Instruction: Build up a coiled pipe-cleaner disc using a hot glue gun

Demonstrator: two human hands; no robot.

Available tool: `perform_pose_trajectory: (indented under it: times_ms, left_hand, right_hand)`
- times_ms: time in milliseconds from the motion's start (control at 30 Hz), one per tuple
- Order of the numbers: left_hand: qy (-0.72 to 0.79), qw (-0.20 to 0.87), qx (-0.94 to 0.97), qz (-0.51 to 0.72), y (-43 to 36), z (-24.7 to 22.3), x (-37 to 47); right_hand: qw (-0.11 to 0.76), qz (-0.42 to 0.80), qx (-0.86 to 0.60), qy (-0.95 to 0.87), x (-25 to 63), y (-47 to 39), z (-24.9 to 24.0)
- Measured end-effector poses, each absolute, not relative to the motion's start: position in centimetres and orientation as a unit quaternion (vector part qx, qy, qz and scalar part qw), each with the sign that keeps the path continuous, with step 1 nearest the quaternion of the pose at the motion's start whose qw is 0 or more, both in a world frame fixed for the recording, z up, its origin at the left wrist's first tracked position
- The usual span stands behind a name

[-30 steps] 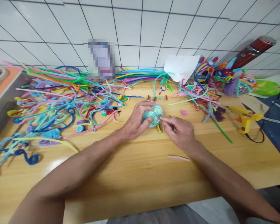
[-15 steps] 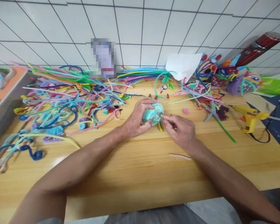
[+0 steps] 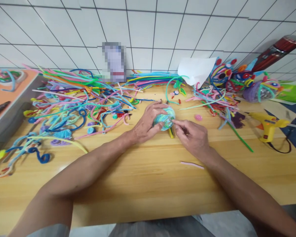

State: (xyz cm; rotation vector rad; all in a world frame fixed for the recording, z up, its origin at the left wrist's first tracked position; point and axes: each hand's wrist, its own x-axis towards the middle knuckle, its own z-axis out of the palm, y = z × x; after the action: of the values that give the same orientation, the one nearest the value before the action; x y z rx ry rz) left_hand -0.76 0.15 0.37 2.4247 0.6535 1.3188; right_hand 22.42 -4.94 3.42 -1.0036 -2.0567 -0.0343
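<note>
My left hand (image 3: 149, 121) is wrapped around a ball covered in blue-green pipe cleaner (image 3: 165, 119), its fingers over the top and its thumb at the near side. My right hand (image 3: 192, 135) is closed in a pinch at the ball's right edge. Whatever lies between those fingertips is too small to make out. Partly hidden under the ball is a tool with a yellow handle (image 3: 171, 133); dark tips show beyond the ball. A short pale pink pipe cleaner (image 3: 191, 165) lies on the table nearer to me.
Tangled pipe cleaners (image 3: 64, 115) cover the left of the table, beside a grey bin (image 3: 17, 112). To the right stand a yellow glue gun (image 3: 268, 125) and several decorated figures (image 3: 259, 90). A red flask (image 3: 277, 52) leans by the tiled wall. White paper (image 3: 197, 70) rests at the back.
The camera view has shifted slightly, moving the scene to the right. Both hands stay at the ball, and my left fingers and thumb have shifted a little on it.
</note>
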Motion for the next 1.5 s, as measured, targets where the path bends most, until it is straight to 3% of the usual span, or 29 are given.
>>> perform_pose_trajectory:
  times_ms: [1000,1500]
  left_hand:
    - [0.242,0.104,0.87,0.417,0.3,0.8,-0.8]
    - [0.253,0.13,0.891,0.354,0.3,2.2,-1.5]
  right_hand:
    - [0.417,0.013,-0.407,-0.813,22.5,-5.0,3.2]
    - [0.419,0.005,-0.401,-0.815,22.4,-4.9,3.3]
